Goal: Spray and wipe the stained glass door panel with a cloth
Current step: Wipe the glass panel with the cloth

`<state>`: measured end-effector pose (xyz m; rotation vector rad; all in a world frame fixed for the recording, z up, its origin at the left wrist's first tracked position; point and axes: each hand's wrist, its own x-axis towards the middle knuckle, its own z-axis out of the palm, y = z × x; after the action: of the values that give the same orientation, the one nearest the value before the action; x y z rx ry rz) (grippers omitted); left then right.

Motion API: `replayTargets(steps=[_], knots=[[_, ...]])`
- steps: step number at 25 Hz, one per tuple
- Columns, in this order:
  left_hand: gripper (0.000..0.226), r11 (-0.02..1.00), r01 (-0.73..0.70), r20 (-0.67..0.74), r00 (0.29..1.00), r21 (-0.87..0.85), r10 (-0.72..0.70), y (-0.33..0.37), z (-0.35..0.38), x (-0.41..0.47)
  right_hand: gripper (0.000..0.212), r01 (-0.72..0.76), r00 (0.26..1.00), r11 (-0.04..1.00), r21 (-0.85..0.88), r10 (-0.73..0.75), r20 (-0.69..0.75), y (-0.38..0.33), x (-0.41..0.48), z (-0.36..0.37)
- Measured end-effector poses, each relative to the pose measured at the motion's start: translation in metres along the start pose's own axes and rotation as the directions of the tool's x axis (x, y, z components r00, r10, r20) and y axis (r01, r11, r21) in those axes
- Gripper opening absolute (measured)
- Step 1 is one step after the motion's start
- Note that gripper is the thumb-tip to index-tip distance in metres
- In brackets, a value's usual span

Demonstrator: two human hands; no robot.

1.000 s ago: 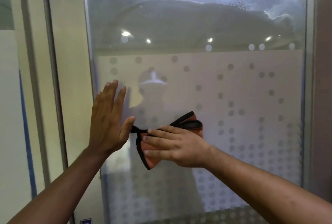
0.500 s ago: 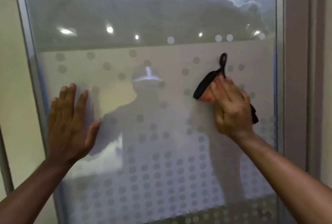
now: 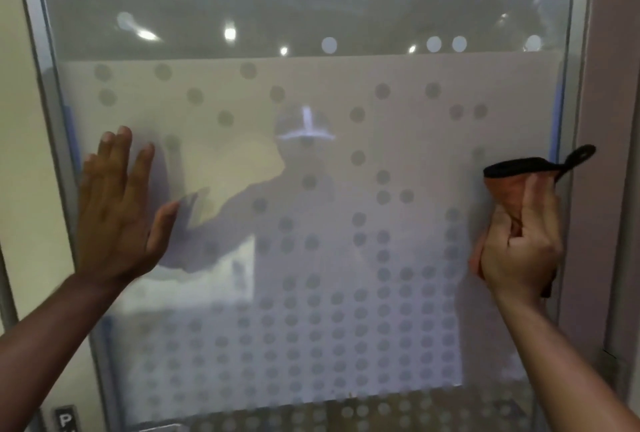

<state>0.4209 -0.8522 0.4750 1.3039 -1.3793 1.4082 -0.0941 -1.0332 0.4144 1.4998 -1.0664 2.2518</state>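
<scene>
The glass door panel (image 3: 311,223) fills most of the view and serves as the reference for all positions below. It carries a frosted band with a pattern of round dots, sparse toward the top of the band and dense toward the bottom; above the band the glass is clear and shows hazy smears and reflected ceiling lights. The left hand (image 3: 117,209) lies flat against the panel near its left edge, fingers extended and spread, thumb angled outward, holding nothing. The right hand (image 3: 519,248) is at the panel's right edge, at roughly the same height, with fingers curled around a bunched cloth (image 3: 505,189). The cloth is orange with black edging, and a black hanging loop (image 3: 578,157) projects from its top over the metal frame (image 3: 571,85) on the right side of the panel. The cloth is pressed against the glass just inside that frame. A dim reflection of the person appears at the panel's centre.
</scene>
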Motion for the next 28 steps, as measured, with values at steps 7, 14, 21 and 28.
replayTargets(steps=[7, 14, 21, 28], knots=[[0.079, 1.0, 0.002, 0.009, 1.0, 0.002, -0.002, 0.008, -0.007, 0.003, 0.06, -0.036, 0.999, 0.999, -0.024, 0.036, 0.002, -0.042, -0.062, 0.023], [0.078, 1.0, 0.001, 0.019, 1.0, -0.019, 0.0, 0.01, -0.013, 0.006, 0.054, 0.014, 0.998, 1.0, 0.003, -0.014, 0.067, -0.14, -0.119, 0.059], [0.077, 0.972, -0.1, 0.012, 0.994, -0.212, 0.105, -0.022, -0.027, -0.001, 0.067, -0.053, 0.98, 0.999, 0.012, 0.05, 0.192, -0.259, -0.183, 0.103], [0.079, 0.952, -0.015, 0.012, 1.0, -0.305, 0.02, -0.078, -0.036, -0.058, 0.074, 0.131, 0.928, 0.991, -0.014, -0.117, 0.355, -0.347, -0.257, 0.147]])
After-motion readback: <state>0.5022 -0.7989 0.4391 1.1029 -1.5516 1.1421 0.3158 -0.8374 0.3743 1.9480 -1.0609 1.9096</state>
